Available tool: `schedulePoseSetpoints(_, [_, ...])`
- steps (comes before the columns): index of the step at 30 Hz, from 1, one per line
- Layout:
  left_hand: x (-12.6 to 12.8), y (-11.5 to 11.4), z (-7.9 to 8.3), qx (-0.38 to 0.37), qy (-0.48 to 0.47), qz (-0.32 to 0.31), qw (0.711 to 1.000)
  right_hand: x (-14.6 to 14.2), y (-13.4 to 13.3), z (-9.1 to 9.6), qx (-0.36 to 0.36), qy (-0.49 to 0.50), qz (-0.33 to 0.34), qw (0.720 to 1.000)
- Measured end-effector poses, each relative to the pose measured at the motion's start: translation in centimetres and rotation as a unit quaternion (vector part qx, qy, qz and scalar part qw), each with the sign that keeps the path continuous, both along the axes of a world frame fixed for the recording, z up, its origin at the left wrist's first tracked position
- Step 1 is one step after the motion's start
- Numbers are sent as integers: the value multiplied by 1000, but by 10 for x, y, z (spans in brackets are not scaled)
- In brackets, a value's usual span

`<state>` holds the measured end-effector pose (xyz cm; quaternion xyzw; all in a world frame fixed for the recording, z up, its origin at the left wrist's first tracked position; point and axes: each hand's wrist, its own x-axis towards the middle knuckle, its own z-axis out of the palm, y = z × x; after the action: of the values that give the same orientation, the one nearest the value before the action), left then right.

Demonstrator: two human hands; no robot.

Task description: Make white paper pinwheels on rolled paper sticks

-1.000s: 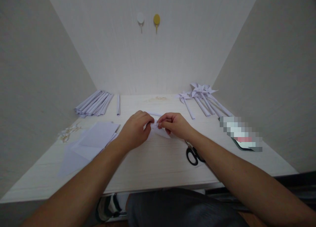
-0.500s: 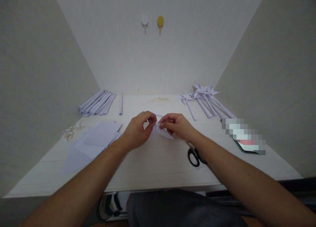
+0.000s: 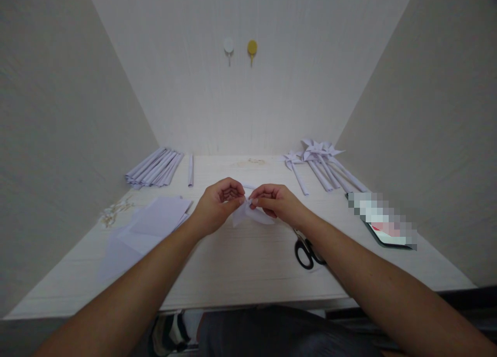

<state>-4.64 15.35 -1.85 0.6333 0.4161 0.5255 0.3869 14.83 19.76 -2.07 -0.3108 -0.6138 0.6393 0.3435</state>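
Observation:
Between my hands is a white paper pinwheel (image 3: 256, 216), its curved blades showing below the fingertips and partly hidden by them. My left hand (image 3: 219, 204) pinches it near the centre with thumb and forefinger. From the other side my right hand (image 3: 277, 201) pinches the same middle spot, its fingers curled. Whether a small fastener sits between the fingertips I cannot tell. Just beyond the hands a strip of white paper shows. Black-handled scissors (image 3: 304, 255) lie beside my right forearm, partly covered by it.
Rolled paper sticks (image 3: 155, 168) are piled at the back left, with a single roll (image 3: 190, 170) beside them. Paper sheets (image 3: 155, 222) and a tangle of small pale pieces (image 3: 116, 211) lie left. Finished pinwheels (image 3: 320, 152) rest back right, near a phone (image 3: 382, 222).
The view has tilted up slightly, so everything sits lower in the picture. My left fingers have shifted a little at the pinwheel's centre, and more of a blade shows below them.

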Motion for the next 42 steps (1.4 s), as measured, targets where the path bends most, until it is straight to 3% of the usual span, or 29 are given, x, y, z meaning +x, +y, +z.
schedulePoseSetpoints(10, [-2, 2, -1, -22, -50, -27, 998, 0, 0, 0, -20, 13, 14, 1000])
schedulePoseSetpoints(25, [-2, 2, -3, -19, -36, -33, 999, 1, 0, 1, -35, 19, 26, 999])
schedulePoseSetpoints(42, [-4, -5, 5, 48, 133, 18, 990, 1, 1, 4, -32, 11, 33, 999])
